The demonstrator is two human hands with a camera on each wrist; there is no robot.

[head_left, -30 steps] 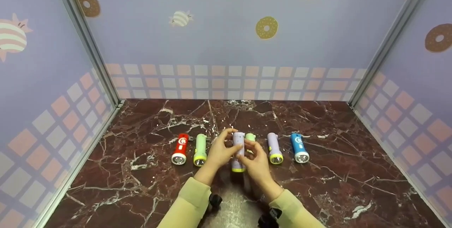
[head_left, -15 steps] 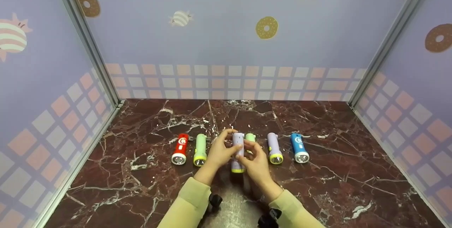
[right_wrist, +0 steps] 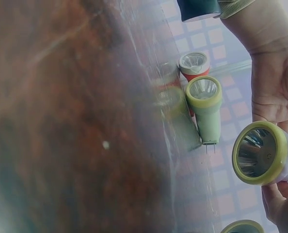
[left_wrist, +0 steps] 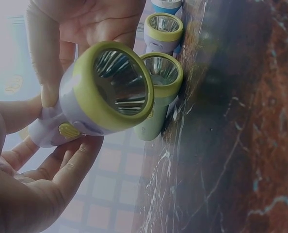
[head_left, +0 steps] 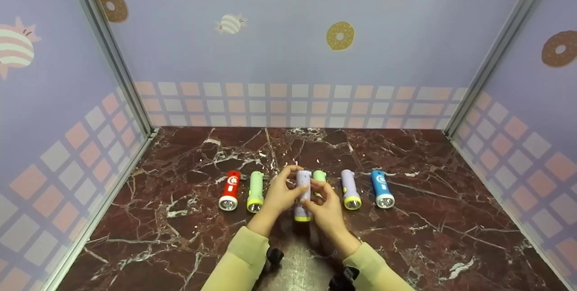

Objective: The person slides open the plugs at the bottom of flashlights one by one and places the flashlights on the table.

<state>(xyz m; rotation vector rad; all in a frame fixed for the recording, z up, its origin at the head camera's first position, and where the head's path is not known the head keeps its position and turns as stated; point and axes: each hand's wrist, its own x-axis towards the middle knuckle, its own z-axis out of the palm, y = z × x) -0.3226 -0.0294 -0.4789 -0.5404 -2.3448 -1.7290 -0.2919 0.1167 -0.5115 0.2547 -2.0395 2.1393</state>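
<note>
A lilac flashlight (head_left: 303,191) with a yellow-green head ring is held up over the table between both hands. My left hand (head_left: 281,194) grips it from the left, thumb across its near side. From the right, my right hand (head_left: 328,207) pinches the same body with thumb and fingers. In the left wrist view the flashlight's lens (left_wrist: 122,82) faces the camera, unlit, and a yellow slide switch (left_wrist: 68,130) shows on its side. Behind the right hand stands a light green flashlight (head_left: 319,175), mostly hidden by the hand and the lilac one.
On the marbled table (head_left: 180,246), a red flashlight (head_left: 231,189) and another green one (head_left: 256,191) lie to the left. A second lilac flashlight (head_left: 350,189) and a blue one (head_left: 382,188) lie to the right. Patterned walls (head_left: 288,56) enclose the back and sides.
The held lilac flashlight has tipped or sunk very slightly toward the person and a little to the left. Both hands keep their grip; the flashlights on the table stay where they were.
</note>
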